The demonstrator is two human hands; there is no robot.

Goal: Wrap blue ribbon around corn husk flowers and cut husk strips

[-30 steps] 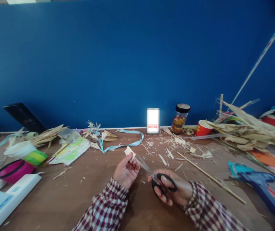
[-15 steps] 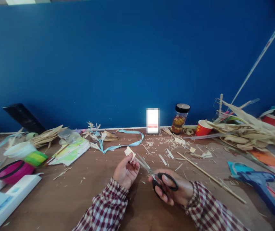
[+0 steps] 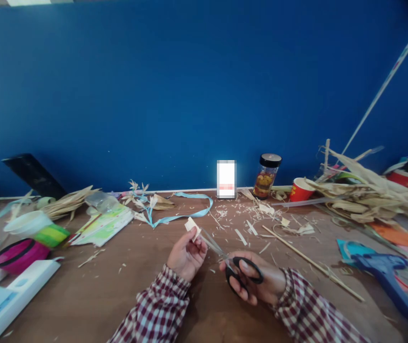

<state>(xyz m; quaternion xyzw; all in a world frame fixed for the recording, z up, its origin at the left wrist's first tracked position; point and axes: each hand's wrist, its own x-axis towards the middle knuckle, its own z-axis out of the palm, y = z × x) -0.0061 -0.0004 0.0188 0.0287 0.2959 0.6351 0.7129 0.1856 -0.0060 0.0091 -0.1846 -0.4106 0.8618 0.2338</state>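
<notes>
Between the thumb and fingers of my left hand [image 3: 188, 255] is a small pale piece of dried husk [image 3: 191, 226], pinched with its upper end sticking out. My right hand [image 3: 257, 276] grips black-handled scissors [image 3: 237, 271], thumb and fingers through the loops. Their blades are slightly parted and point up and left, with the tips close beside the husk piece. I cannot tell whether a blade touches it. Beyond my hands, a light-blue ribbon [image 3: 184, 216] curves across the table near husk flowers [image 3: 146, 205]. Pale clippings [image 3: 228, 212] are scattered to its right.
A jar with a black lid [image 3: 267, 176] and a red paper cup [image 3: 301, 189] stand near the blue wall. Dried husks [image 3: 364, 200] are heaped at right, above a blue glue gun [image 3: 385, 271]. A thin stick [image 3: 314, 262] lies nearer. A white power strip [image 3: 21, 295] is at left.
Almost nothing differs. The scissors and my right hand have shifted very slightly left; my left hand still pinches the husk piece in the same place.
</notes>
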